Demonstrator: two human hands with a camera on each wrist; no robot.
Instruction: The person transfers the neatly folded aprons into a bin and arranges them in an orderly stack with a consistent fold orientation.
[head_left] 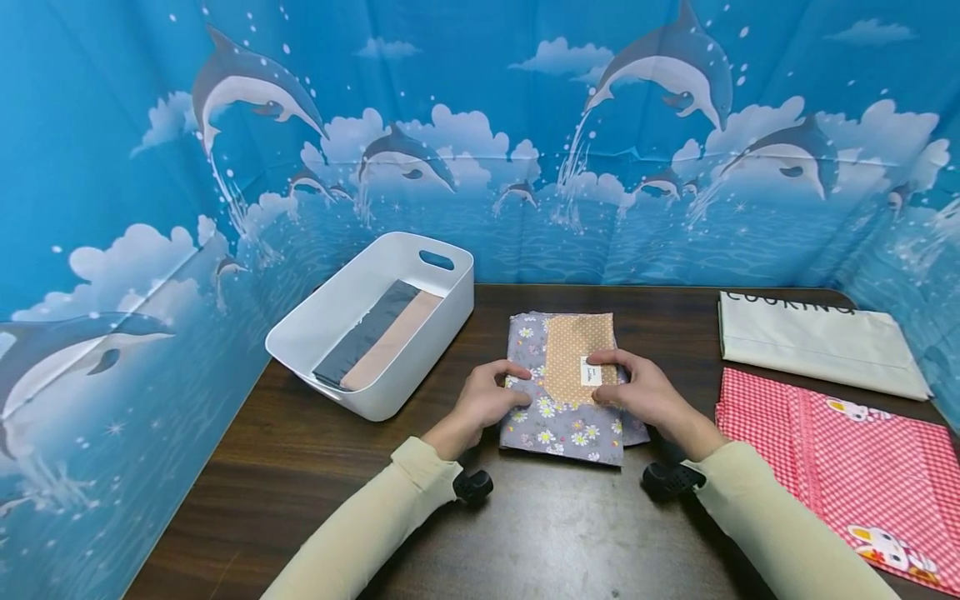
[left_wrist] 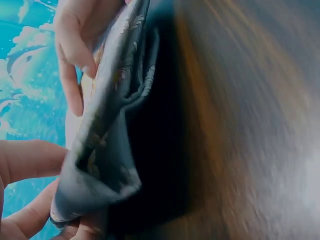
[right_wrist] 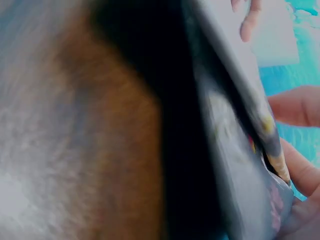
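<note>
A folded grey floral apron [head_left: 558,425] with daisies, a tan dotted patch [head_left: 577,337] and a small white label lies between my hands, its layers stacked close over the table. My left hand [head_left: 486,398] pinches its left edge, thumb on top and other fingers partly hidden below. At the opposite edge my right hand [head_left: 648,392] grips the layers beside the label. In the left wrist view the folded apron [left_wrist: 107,135] is edge-on, with loose layers gaping at its end. The right wrist view shows the apron edge [right_wrist: 245,150] between thumb and fingers, somewhat blurred.
A white plastic bin [head_left: 420,367] stands left, holding a dark grey folded cloth [head_left: 367,333] and a pinkish one [head_left: 393,342]. On the right lie a cream folded cloth lettered COOKING [head_left: 817,346] and a red checked cloth [head_left: 847,458] with rabbits. A dolphin-print curtain [head_left: 480,217] closes the back.
</note>
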